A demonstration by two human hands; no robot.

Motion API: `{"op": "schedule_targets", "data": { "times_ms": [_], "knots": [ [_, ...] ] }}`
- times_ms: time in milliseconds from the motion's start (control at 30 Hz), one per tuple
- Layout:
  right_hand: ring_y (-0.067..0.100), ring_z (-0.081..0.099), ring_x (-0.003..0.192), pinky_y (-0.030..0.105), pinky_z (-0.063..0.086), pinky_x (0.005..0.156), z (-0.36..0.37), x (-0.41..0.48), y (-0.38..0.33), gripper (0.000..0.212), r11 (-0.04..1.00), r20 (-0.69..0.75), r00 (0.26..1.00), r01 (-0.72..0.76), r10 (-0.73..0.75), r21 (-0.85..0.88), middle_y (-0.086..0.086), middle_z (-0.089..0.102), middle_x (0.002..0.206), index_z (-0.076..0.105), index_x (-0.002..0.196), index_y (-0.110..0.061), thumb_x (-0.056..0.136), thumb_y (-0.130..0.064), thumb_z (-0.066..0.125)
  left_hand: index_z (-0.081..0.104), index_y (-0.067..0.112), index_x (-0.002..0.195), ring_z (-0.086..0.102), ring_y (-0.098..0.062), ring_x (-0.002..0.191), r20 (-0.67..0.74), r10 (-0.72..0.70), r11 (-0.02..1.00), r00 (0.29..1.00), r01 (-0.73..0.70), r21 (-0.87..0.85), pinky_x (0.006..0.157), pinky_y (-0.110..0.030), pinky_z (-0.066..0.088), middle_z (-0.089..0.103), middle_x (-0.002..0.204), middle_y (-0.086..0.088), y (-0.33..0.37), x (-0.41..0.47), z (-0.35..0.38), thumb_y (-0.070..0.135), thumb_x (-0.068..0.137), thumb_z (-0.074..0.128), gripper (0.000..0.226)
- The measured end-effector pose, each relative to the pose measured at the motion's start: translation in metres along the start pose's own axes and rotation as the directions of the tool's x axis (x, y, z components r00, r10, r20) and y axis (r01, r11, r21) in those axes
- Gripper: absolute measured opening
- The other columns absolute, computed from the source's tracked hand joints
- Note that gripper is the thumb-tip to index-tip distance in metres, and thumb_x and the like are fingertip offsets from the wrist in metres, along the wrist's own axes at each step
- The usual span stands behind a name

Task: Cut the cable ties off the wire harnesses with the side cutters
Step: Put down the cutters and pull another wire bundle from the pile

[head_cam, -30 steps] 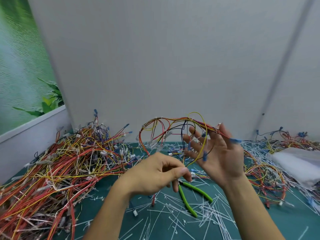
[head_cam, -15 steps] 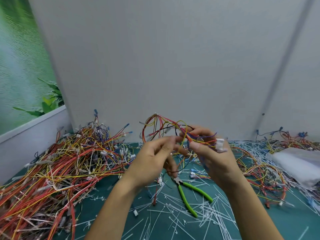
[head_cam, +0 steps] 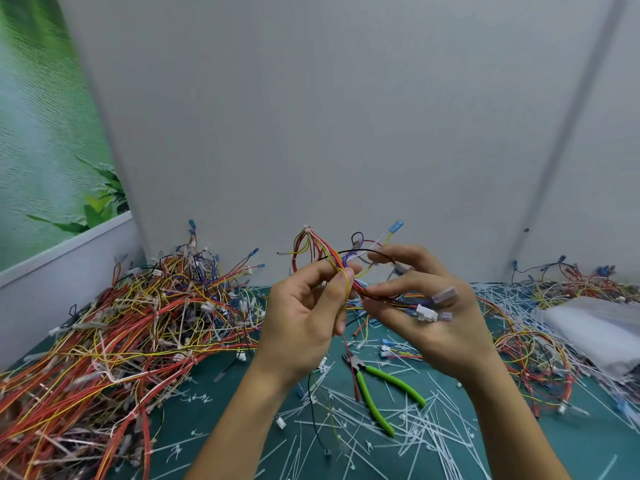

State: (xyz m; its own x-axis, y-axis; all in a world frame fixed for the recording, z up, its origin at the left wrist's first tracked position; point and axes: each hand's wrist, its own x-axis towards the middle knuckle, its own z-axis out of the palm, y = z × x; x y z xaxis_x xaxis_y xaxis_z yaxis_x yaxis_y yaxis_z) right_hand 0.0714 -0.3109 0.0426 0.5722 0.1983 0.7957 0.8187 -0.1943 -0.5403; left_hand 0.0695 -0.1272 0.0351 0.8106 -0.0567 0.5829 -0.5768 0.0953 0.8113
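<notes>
One wire harness (head_cam: 329,258) is held up in both hands, directly above the side cutters (head_cam: 377,386) and clear of them. We note red, yellow, black and purple strands looping upward, with a blue terminal (head_cam: 396,226) at the top. We cannot make out any tie on it.

The left hand (head_cam: 304,317) pinches the bundle between thumb and curled fingers. One red strand hangs from that pinch down towards the cutters' head. The right hand (head_cam: 429,313) has its fingers curled loosely round the other end of the strands, and a white connector (head_cam: 426,312) lies against them.

The side cutters lie flat on the green mat (head_cam: 214,420), green handles spread, neither hand touching them. Cut cable ties (head_cam: 433,431), white, are scattered all round the cutters, thickest to their right.

Well left of the cutters is a big heap of harnesses (head_cam: 121,334), mostly red and yellow. To the right of the cutters lies a smaller tangle (head_cam: 530,348), and beyond it a white bag (head_cam: 595,327). Behind the cutters stands a grey wall panel (head_cam: 346,116).
</notes>
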Motion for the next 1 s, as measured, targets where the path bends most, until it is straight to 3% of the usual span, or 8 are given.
{"op": "schedule_targets", "data": {
  "times_ms": [167,267,333,533,600,700,867,1000],
  "knots": [
    [0.026,0.06,0.13,0.04,0.052,0.099,-0.009,0.0,0.009,0.04,0.999,0.014,0.999,-0.047,0.047,-0.001,-0.002,0.058,0.142,0.071,0.12,-0.028,0.083,-0.035,0.085,0.07,0.029,0.106,0.048,-0.014,0.048,0.055,0.036,0.999,0.998,-0.038,0.038,0.05,-0.024,0.04,0.052,0.072,-0.02,-0.001,-0.002,0.0,0.046,0.097,0.058,0.023],
    [0.029,0.06,0.131,0.033,0.051,0.094,-0.013,0.0,0.01,0.087,0.951,0.053,0.977,-0.214,0.207,0.222,-0.001,0.054,0.151,0.044,0.15,-0.034,0.077,-0.066,0.08,0.066,0.031,0.108,0.05,-0.013,0.053,0.089,0.054,0.994,0.994,-0.063,0.094,0.053,-0.021,0.04,0.049,0.063,-0.003,0.003,-0.002,-0.004,0.042,0.1,0.055,0.018],
    [0.033,0.06,0.131,0.034,0.049,0.099,-0.016,0.001,0.009,0.099,0.889,0.075,0.96,-0.278,0.27,0.364,0.004,0.052,0.153,0.034,0.156,-0.028,0.077,-0.076,0.072,0.063,0.033,0.109,0.053,-0.011,0.057,0.117,0.084,0.978,0.989,-0.105,0.178,0.056,-0.02,0.042,0.053,0.065,0.004,0.006,-0.002,-0.006,0.039,0.102,0.053,0.014],
    [0.026,0.073,0.112,0.027,0.056,0.092,-0.009,0.003,0.008,0.066,0.838,-0.046,0.903,-0.376,0.428,0.396,0.006,0.072,0.129,0.058,0.139,-0.029,0.082,-0.056,0.08,0.063,0.015,0.112,0.058,-0.016,0.094,0.28,0.197,0.833,0.94,-0.31,0.458,0.081,-0.029,0.051,0.054,0.103,0.007,0.007,-0.002,-0.003,0.016,0.105,0.05,0.015],
    [0.024,0.072,0.114,0.033,0.056,0.097,-0.007,0.004,0.008,0.063,0.821,-0.094,0.876,-0.401,0.473,0.406,0.006,0.073,0.125,0.067,0.129,-0.029,0.077,-0.06,0.083,0.064,0.012,0.116,0.056,-0.012,0.094,0.318,0.204,0.796,0.926,-0.345,0.496,0.082,-0.02,0.045,0.051,0.104,0.006,0.004,-0.001,-0.003,0.006,0.102,0.051,0.02],
    [0.026,0.069,0.119,0.044,0.049,0.107,-0.006,0.005,0.008,0.063,0.818,-0.082,0.867,-0.428,0.492,0.384,0.008,0.076,0.12,0.075,0.12,-0.024,0.074,-0.066,0.082,0.066,0.016,0.117,0.056,-0.011,0.092,0.355,0.187,0.752,0.916,-0.366,0.548,0.077,-0.029,0.05,0.048,0.109,0.01,-0.001,0.001,-0.006,0.003,0.096,0.05,0.029],
    [0.021,0.072,0.11,0.026,0.053,0.094,-0.001,0.006,0.007,0.049,0.832,-0.099,0.887,-0.378,0.451,0.405,0.008,0.078,0.113,0.078,0.112,-0.018,0.08,-0.055,0.083,0.06,0.031,0.114,0.059,-0.011,0.091,0.407,0.132,0.69,0.904,-0.378,0.617,0.074,-0.042,0.053,0.049,0.115,0.013,-0.007,0.002,-0.011,0.005,0.093,0.053,0.035],
    [0.026,0.072,0.112,0.026,0.054,0.094,-0.002,0.004,0.008,0.035,0.818,-0.069,0.903,-0.349,0.424,0.457,0.01,0.077,0.114,0.078,0.111,-0.018,0.081,-0.034,0.082,0.07,0.03,0.113,0.061,-0.007,0.098,0.403,0.056,0.75,0.913,-0.305,0.587,0.08,-0.022,0.048,0.058,0.111,0.02,-0.008,0.001,-0.01,0.018,0.093,0.066,0.024]
  ]
}}
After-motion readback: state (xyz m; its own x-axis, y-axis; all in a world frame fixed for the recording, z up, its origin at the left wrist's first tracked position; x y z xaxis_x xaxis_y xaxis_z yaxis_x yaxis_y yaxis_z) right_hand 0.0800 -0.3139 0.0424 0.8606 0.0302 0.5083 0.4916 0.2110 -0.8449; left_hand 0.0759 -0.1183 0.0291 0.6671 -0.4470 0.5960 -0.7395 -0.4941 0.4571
